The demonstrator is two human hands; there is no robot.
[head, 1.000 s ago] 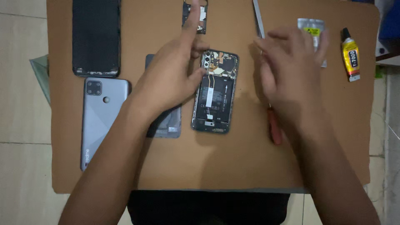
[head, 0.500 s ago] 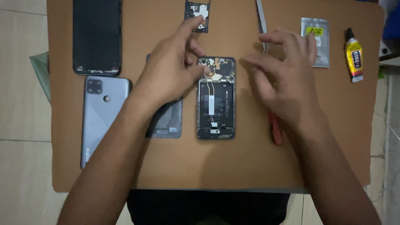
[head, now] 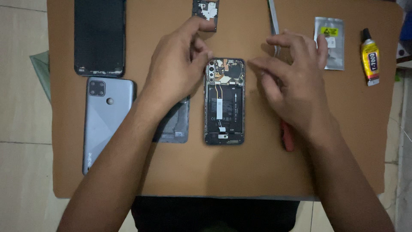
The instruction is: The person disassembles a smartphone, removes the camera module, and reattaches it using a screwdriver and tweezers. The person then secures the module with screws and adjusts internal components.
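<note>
The opened black smartphone with its back cover removed (head: 224, 101) lies upright in the middle of the brown bench (head: 257, 172), with the battery, the orange flex cable and the camera board uncovered. I judge that the step in hand is work on the top part of this phone, around the camera board; the next move would need a fine, careful pinch at this small area.

The left hand (head: 178, 71) is at the upper left corner of the phone. Its fingers (head: 201, 56) are curled close together and seem to touch the phone's edge, but I cannot tell if they pinch something. The right hand (head: 296, 90) hovers just right of the phone's top; its fingers are bent and a little apart, and they hold nothing that I can see.

Left of the phone lies a dark grey inner frame piece (head: 174, 126), half under the left arm, and further left a grey-blue phone back cover (head: 105, 120) and a black display panel (head: 99, 36). Above the phone is a small circuit board piece (head: 206, 10). Right of the phone, a red tool handle (head: 287, 137) shows under the right wrist, and further right a silver pouch (head: 329, 43) and a yellow glue tube (head: 370, 58).
</note>
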